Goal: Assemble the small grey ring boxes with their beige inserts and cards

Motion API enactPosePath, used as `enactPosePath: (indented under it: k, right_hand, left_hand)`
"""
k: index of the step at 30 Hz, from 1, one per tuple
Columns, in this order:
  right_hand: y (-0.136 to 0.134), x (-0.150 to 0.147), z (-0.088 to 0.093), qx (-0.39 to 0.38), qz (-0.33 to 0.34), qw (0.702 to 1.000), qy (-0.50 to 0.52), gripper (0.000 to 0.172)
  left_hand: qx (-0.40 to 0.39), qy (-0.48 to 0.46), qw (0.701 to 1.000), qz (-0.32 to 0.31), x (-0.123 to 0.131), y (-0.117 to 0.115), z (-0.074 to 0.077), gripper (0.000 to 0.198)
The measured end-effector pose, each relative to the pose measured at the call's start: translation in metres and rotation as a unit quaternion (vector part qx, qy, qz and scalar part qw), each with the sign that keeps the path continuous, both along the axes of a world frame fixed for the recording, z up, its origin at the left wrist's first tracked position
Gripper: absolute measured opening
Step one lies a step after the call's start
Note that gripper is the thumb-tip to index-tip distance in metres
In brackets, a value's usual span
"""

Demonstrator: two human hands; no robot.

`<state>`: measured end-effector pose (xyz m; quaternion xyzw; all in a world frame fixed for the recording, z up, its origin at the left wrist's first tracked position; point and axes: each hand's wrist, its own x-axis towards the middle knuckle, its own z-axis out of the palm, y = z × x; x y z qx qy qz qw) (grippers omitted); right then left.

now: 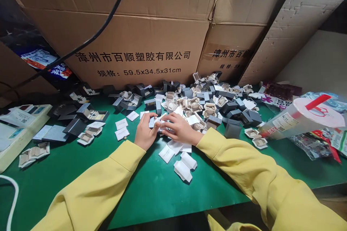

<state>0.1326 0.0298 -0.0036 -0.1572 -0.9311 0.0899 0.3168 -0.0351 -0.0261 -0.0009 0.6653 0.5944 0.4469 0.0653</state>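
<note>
My left hand (145,131) is closed around a small grey jewellery box (152,122), partly hidden by the fingers. My right hand (180,129) reaches in from the other side, its fingers bent with their tips at the box; whether they pinch anything is hidden. Small white printed cards (121,134) lie left of my left hand, and another white card (166,153) lies just below the hands. Nearer to me sits a folded white box insert (185,166). Behind the hands spreads a heap of dark grey boxes and beige inserts (195,104).
Large cardboard cartons (130,39) wall off the back of the green table (151,195). At right, a plastic cup with a red straw (298,117) leans over packets. More open dark boxes (93,113) lie at left, beside a pale tray (29,130). A black cable (105,25) hangs across the upper left.
</note>
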Motion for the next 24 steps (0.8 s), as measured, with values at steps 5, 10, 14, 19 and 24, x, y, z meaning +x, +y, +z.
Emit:
enactPosePath:
  k: [5, 10, 14, 19, 24]
  right_hand:
    - [-0.0013, -0.0007, 0.0005, -0.016, 0.010, 0.999, 0.046, 0.020]
    - [-0.0002, -0.0006, -0.0008, -0.008, 0.026, 0.999, 0.047, 0.018]
    - [0.0010, -0.0004, -0.0018, -0.008, 0.032, 0.999, 0.030, 0.020]
    - [0.0016, 0.0001, -0.0010, -0.008, 0.028, 1.000, 0.008, 0.020]
    - [0.0014, 0.0000, 0.0005, -0.040, 0.025, 0.999, 0.019, 0.019]
  left_hand:
    - [0.008, 0.007, 1.000, -0.004, -0.0004, -0.0001, -0.0012, 0.054]
    - [0.003, 0.007, 1.000, -0.002, 0.0007, -0.0008, -0.0007, 0.053]
    - [-0.007, 0.005, 1.000, 0.001, 0.0012, -0.0006, 0.0004, 0.053]
    - [-0.004, 0.003, 1.000, 0.002, 0.0022, -0.0015, 0.0019, 0.051]
    - [-0.006, 0.008, 1.000, 0.003, 0.0031, -0.0029, 0.0023, 0.051]
